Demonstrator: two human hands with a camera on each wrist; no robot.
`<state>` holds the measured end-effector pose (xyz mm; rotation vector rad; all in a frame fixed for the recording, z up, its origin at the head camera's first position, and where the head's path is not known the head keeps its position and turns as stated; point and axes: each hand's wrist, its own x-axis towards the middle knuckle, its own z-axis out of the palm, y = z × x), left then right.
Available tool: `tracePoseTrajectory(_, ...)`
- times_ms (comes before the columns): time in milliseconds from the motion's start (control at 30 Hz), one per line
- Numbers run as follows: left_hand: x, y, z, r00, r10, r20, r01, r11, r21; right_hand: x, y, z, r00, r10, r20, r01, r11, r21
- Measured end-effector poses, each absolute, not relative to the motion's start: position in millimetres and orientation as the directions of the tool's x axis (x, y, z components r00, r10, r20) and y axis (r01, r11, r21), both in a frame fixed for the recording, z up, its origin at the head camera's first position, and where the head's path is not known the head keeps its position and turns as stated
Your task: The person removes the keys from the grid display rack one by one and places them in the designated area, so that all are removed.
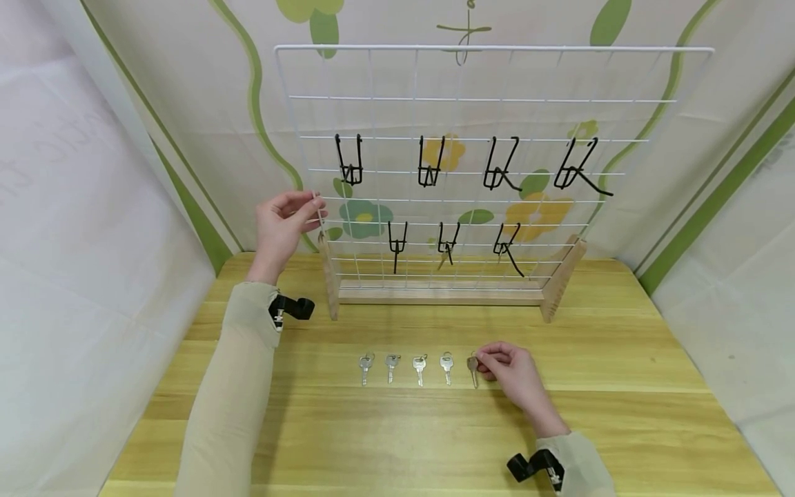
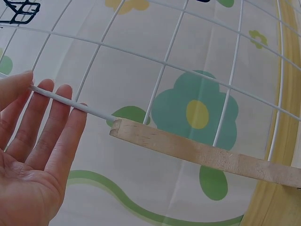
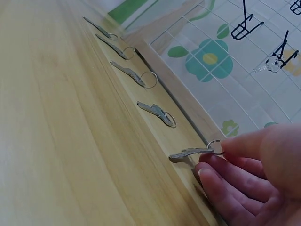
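Left hand: the left hand (image 1: 282, 224) is raised at the left edge of the wire grid panel (image 1: 478, 100), arm stretched forward, palm turned toward the panel
Left grip: fingers (image 2: 56, 117) straight and close together, tips resting on the white edge wire just above the wooden foot (image 2: 207, 153); nothing pinched
Right hand: the right hand (image 1: 512, 376) lies low on the wooden surface (image 1: 621, 386), wrist bent, fingers curled
Right grip: thumb and fingertips pinch the head and ring of the end key (image 3: 190, 153), whose blade lies on the surface
Key row: four more keys (image 1: 406, 367) lie in a line to the left of the held one, each apart from the next
Rack: the panel stands upright between two wooden feet, behind the keys
Hooks: black hooks (image 1: 428, 162) hang in two rows on the grid; small keys seem to hang from two of the lower ones
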<state>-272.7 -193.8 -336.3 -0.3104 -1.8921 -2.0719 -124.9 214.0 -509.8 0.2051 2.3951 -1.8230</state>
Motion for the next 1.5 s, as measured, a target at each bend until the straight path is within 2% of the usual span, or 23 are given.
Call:
tracePoseTrajectory(800, -273, -192, -337, -0.927, -0.086, 0.365, 0.372, -0.075, 0.925, -127, 216, -516, -0.987, 0.089, -0.131, 0.156, 0.411, -0.898)
tracePoseTrajectory(1233, -271, -193, -335, -0.929, -0.091, 0.36, 0.366, -0.068, 0.928, -127, 214, -515, -0.985, 0.104, -0.14, 0.171, 0.411, -0.895)
tracePoseTrajectory(1500, -271, -193, -336, -0.929, -0.092, 0.358, 0.364, -0.065, 0.929, -127, 221, -506, -0.988, 0.128, -0.086, 0.135, 0.453, -0.881)
